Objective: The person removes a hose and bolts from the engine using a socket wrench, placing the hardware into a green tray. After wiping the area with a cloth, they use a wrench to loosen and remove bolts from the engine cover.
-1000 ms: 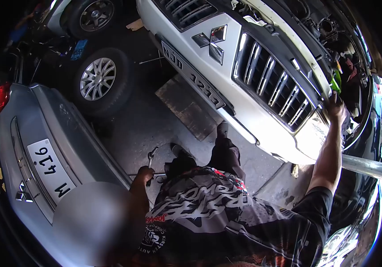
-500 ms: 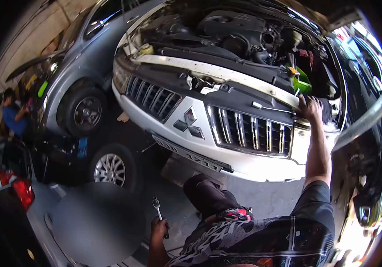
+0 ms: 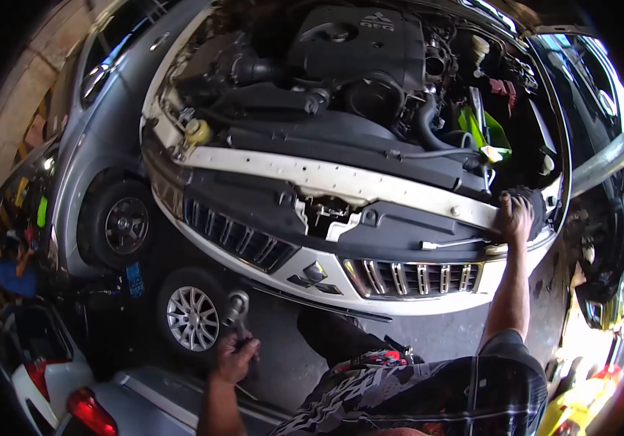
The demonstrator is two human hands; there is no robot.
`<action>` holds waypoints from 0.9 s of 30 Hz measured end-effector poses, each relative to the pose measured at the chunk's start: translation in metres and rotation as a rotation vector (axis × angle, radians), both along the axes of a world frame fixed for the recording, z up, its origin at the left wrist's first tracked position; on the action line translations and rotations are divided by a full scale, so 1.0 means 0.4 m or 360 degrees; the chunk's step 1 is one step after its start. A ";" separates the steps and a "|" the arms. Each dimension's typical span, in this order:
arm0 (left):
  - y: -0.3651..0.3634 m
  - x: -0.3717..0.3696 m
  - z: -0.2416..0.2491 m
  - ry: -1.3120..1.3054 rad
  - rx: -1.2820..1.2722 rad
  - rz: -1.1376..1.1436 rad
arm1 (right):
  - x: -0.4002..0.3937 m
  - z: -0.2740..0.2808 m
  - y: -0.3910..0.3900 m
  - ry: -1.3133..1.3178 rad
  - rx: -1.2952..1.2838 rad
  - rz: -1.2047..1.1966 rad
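Note:
My left hand [image 3: 235,357] is closed around the handle of a ratchet wrench [image 3: 236,309], its head pointing up, in front of a loose wheel. At the right end of the white crossbar [image 3: 312,173], above the grille, my right hand [image 3: 515,218] is curled over the bar beside the headlight corner. A silver long-handled tool [image 3: 454,243] lies on the black grille cover [image 3: 406,229], just left of that hand. Its exact kind is hard to make out. The open engine bay holds a black engine cover [image 3: 359,47].
A bright green piece [image 3: 497,134] sits in the engine bay's right side. The loose wheel [image 3: 193,318] is on the floor at left, near a grey car [image 3: 98,138]. A person in blue [image 3: 15,272] is at far left. A metal post [image 3: 606,166] slants at right.
My view has shifted forward over the engine bay. The left hand has risen and moved left with the ratchet wrench. My right hand stays at the crossbar's end.

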State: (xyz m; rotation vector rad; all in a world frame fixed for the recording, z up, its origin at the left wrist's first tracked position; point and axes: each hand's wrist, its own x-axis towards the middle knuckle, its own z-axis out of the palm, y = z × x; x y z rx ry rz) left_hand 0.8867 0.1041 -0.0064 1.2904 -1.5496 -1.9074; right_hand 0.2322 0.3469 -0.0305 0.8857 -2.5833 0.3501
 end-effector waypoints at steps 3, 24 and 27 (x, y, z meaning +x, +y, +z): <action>-0.142 -0.064 0.333 -0.0199 0.0096 -0.0280 | 0.011 0.004 -0.008 0.0016 0.0010 -0.0125; -0.351 -0.631 0.159 0.0548 0.0029 -0.1827 | 0.738 0.268 -0.556 -0.2881 -0.0440 0.0393; -0.507 -0.656 0.206 -0.0369 -0.0098 -0.2610 | 0.728 0.314 -0.645 -0.2659 -0.0663 0.0335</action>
